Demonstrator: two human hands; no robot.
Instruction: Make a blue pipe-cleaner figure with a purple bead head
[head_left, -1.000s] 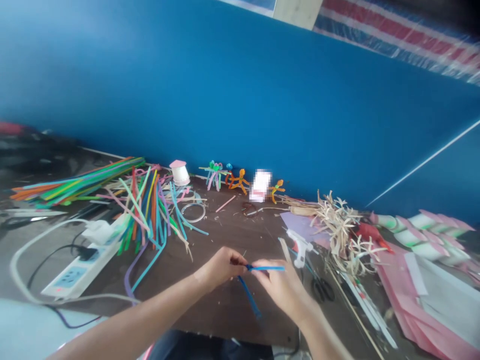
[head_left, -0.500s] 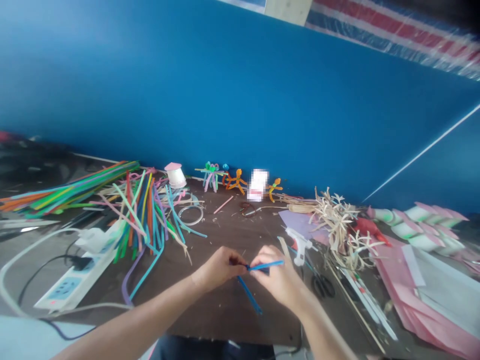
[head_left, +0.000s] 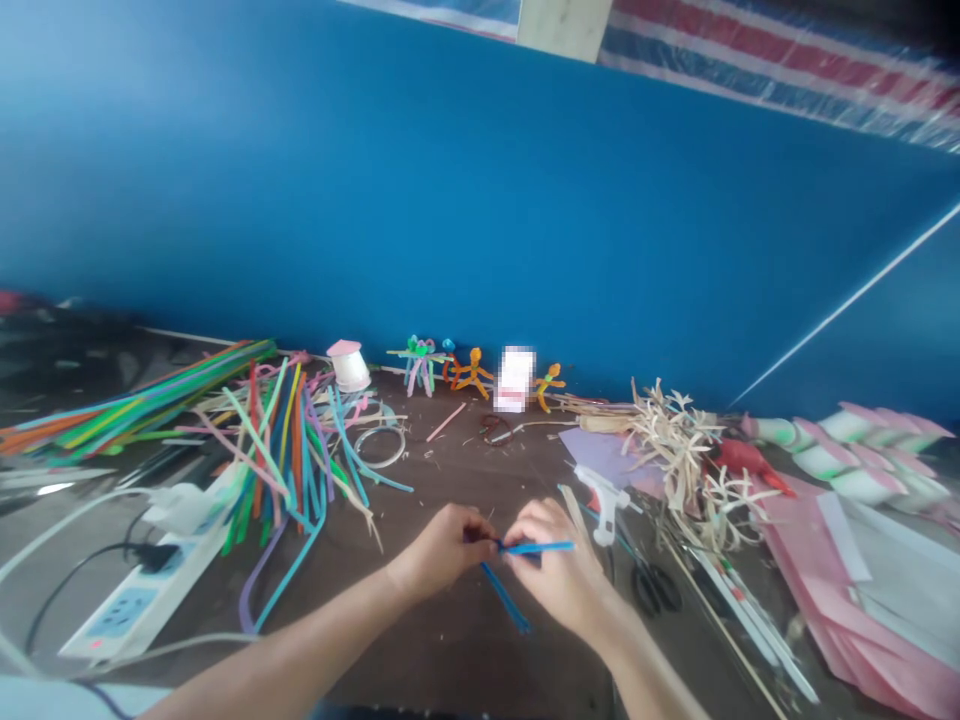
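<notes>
Blue pipe cleaners [head_left: 507, 598] are held between my two hands above the dark table. My left hand [head_left: 448, 545] pinches them at the joint, its fingertips close to those of the other hand. My right hand [head_left: 551, 555] is closed on the same blue piece, with one straight length sticking out to the right across its fingers. Another blue length hangs down and to the right below the fingertips. The exact twist at the joint is partly hidden by the fingers.
Colourful pipe cleaners [head_left: 292, 450] and a white power strip [head_left: 139, 590] lie left. Small figures [head_left: 474, 373] stand by the blue wall. On the right are a white glue gun [head_left: 606, 500], black scissors [head_left: 655, 585], dried strips [head_left: 679, 440] and pink sheets [head_left: 817, 590].
The view has tilted up slightly, so the table items sit lower in the picture. Both hands keep their hold, and the blue length across my right hand lies more level.
</notes>
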